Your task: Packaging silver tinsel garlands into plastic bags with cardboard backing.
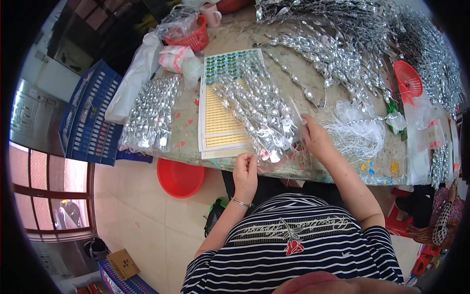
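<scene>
A clear plastic bag (pixel 267 115) full of silver twisted strips lies slanted in front of me, partly over sticker sheets (pixel 223 110) with green-blue rounds and yellow rows. At its lower left corner my left hand (pixel 245 172) is closed in a pinch, just off the table's front edge. My right hand (pixel 316 137) grips the bag's right side, its fingertips partly hidden. Another filled bag of silver twisted strips (pixel 149 112) lies flat to the left. Close to my right hand sits a loose heap of white string (pixel 356 132).
Silver twisted strips (pixel 338 59) cover the far right of the worktable (pixel 289 54). A red basket (pixel 196 36) and a pink mug (pixel 211 14) stand at the back; another red basket (pixel 408 80) is on the right. Below the left edge are a red basin (pixel 180 179) and blue crate (pixel 93 117).
</scene>
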### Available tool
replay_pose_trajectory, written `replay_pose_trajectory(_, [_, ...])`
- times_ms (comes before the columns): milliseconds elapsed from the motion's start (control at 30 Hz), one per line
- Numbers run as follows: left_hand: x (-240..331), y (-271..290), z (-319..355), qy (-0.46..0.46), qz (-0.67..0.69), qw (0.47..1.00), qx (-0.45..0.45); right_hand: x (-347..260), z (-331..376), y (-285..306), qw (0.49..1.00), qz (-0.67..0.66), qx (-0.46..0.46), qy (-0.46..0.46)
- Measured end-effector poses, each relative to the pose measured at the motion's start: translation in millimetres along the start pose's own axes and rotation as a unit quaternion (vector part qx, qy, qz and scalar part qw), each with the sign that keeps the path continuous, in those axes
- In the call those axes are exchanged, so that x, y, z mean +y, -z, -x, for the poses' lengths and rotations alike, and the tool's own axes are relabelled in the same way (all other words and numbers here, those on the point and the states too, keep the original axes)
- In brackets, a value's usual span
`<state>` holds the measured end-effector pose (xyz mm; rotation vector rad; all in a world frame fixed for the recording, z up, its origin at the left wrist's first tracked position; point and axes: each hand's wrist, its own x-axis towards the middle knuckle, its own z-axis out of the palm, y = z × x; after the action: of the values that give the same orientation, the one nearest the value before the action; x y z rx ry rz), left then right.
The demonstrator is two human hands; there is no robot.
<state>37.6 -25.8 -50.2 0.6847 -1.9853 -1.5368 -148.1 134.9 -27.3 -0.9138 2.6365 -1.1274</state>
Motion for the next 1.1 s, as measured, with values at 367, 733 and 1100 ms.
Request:
replay_pose_trajectory(367, [76.4,14.2,-81.1,-0.079,0.114,0.988,0.066,-83.8,-73.2,63.0,0.987,0.015,0.064,0.147])
replay_pose_trajectory(733, [206.7,68.6,-220.3,-0.19,0.076,0.977,0.059,-181.7,-264.1,140.2,0.932,0.288,0.034,0.218])
replay_pose_trajectory(1100, [230.3,67.8,-242.6,-0.217,0.079,0.972,0.05,-188.7,-308.0,131.4,0.695,0.601,0.09,0.384])
